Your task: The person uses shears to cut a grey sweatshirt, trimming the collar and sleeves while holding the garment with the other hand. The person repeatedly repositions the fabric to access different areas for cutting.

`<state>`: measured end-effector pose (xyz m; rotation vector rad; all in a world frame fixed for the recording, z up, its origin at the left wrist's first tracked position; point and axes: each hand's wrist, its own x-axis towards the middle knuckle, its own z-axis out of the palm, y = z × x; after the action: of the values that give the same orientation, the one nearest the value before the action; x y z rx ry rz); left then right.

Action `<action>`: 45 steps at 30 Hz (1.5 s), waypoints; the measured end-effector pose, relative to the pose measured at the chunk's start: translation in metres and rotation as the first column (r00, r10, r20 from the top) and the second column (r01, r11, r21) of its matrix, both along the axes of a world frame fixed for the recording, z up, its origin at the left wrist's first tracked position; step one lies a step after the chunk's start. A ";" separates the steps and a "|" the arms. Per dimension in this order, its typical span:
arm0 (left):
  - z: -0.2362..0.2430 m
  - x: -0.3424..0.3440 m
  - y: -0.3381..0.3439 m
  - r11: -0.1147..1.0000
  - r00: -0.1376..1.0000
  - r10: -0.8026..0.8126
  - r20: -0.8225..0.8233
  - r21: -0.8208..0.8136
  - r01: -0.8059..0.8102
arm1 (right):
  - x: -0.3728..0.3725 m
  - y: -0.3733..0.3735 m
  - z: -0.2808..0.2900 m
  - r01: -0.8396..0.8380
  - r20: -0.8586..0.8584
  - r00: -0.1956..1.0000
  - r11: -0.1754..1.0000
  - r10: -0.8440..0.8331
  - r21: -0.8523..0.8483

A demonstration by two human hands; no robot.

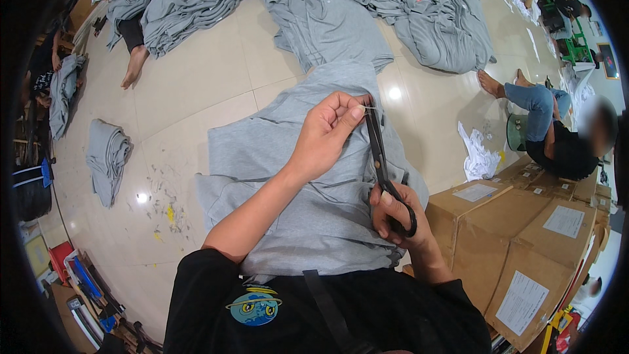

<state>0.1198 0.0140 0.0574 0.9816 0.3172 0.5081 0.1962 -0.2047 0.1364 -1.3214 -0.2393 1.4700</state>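
I had the grey garment laid out across the centre of the frame, its folds running down to the wearer's black shirt at the lower edge. Near the garment's right side, the left hand pinched a pale thread between thumb and forefinger, with the other fingers curled in. The black scissors pointed up the frame, their tips right by those fingertips; from my end I could not tell whether the blades met. The right hand, just right of centre, had its fingers wrapped around the scissors' handles.

Further out, I saw heaps of grey cloth spread along the top of the frame and a folded grey stack at the left, on pale floor tiles. Cardboard boxes filled the lower right. Above them lay a crumpled white heap, and at the right edge sat a person in blue jeans, near a green container
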 end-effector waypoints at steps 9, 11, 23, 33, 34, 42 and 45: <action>0.002 -0.004 -0.002 0.998 0.998 -0.043 -0.038 0.042 0.045 | 0.003 0.002 0.000 -0.002 0.002 1.000 1.000 0.002 -0.007; 0.003 -0.004 -0.001 0.998 0.998 -0.045 -0.044 0.048 0.047 | 0.003 0.003 0.000 -0.002 -0.003 1.000 1.000 0.002 -0.002; 0.001 -0.004 -0.002 0.998 0.999 -0.022 -0.043 0.057 0.024 | 0.001 0.005 0.003 0.003 0.015 1.000 1.000 -0.002 -0.029; -0.028 -0.166 0.129 0.707 0.695 0.703 -0.152 0.251 -0.661 | 0.029 -0.039 0.014 -0.143 0.039 0.989 0.989 0.142 0.030; -0.052 -0.219 0.160 0.595 0.585 0.802 -0.117 0.244 -0.766 | 0.030 -0.042 0.016 -0.142 0.105 0.985 0.989 0.138 0.035; -0.145 -0.421 0.208 0.345 0.064 0.935 -0.348 0.857 -0.383 | 0.034 0.028 -0.022 0.381 0.591 0.694 0.906 -0.412 0.185; -0.028 -0.206 0.113 0.665 0.573 0.699 -0.428 0.684 -0.300 | 0.041 0.067 -0.040 0.365 0.605 0.630 0.873 -0.487 0.323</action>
<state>-0.0862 0.1274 0.0293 1.6498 1.2203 0.8136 0.2368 -0.1376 0.0961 -1.5936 -0.4702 0.4991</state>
